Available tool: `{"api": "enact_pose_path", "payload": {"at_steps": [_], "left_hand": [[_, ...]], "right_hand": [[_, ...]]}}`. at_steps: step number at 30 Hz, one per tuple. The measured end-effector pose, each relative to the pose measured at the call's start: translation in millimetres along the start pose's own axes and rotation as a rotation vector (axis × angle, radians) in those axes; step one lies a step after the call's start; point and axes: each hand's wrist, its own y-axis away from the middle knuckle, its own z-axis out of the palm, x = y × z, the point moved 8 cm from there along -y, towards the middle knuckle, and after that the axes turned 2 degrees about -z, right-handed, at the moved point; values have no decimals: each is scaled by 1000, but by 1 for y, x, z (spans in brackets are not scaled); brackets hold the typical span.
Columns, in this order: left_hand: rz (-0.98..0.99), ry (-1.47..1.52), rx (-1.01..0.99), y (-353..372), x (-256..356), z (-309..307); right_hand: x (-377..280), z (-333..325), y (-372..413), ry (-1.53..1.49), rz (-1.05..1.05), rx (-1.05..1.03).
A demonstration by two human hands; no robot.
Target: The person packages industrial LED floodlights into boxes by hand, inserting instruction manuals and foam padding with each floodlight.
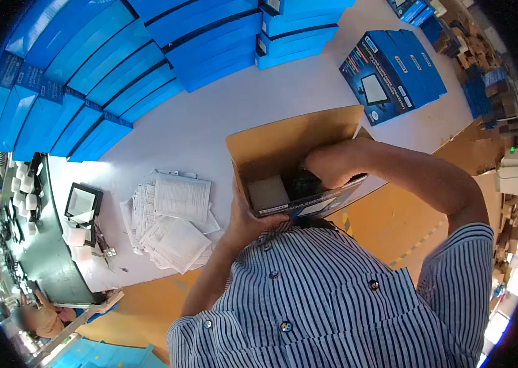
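Observation:
An open cardboard box (296,138) with a blue printed side is held against my striped shirt at the table's front edge. My left hand (248,221) grips its left end, thumb along the near side. My right hand (332,164) reaches inside at the right part of the box, its fingertips hidden. Beside those fingers lies something dark, too hidden to make out. A pale foam-like block (267,192) fills the left end of the box.
Printed sheets (182,196) lie in a loose pile left of the box. Farther left is a black-framed lamp (83,203) with white blocks. Blue boxes (210,43) are stacked along the back; more blue boxes (394,73) stand at back right. A person (41,319) is at lower left.

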Motion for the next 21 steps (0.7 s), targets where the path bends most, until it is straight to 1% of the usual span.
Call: {"api": "enact_pose_path", "payload": {"at_steps": [2, 5, 7, 8, 9, 10, 12, 13, 14, 15, 17, 18, 20, 21], "left_hand": [[-24, 21, 6, -4, 1, -2], [-9, 121, 42, -5, -1, -16], [15, 198, 83, 2, -3, -34], [-69, 250, 47, 5, -3, -39], [-55, 208, 67, 8, -8, -47], [-43, 165, 91, 12, -18, -55], [73, 216, 150, 14, -8, -59], [85, 232, 169, 13, -3, -58], [96, 250, 187, 13, 1, -58], [107, 270, 203, 12, 4, -59], [97, 196, 189, 11, 7, -65], [94, 157, 185, 10, 9, -68], [160, 144, 173, 8, 17, -72], [190, 136, 168, 8, 20, -73]], "right_hand": [[4, -8, 14, -86, 82, 32], [1, -50, 64, -362, -28, 434], [4, -73, 132, -364, -442, 1165], [30, -62, 144, -593, -486, 1264], [57, -47, 146, -829, -530, 1350], [77, -30, 122, -1010, -487, 1269], [105, 15, 56, -1368, -385, 1081], [92, 31, 31, -1344, -348, 1024], [84, 49, 0, -1825, -566, 903], [75, 45, -2, -1905, -608, 848], [59, 30, 2, -2052, -694, 724], [53, 20, 6, -1893, -699, 721], [39, 3, 9, -1584, -703, 710], [38, -2, 11, -1627, -704, 736]]}}
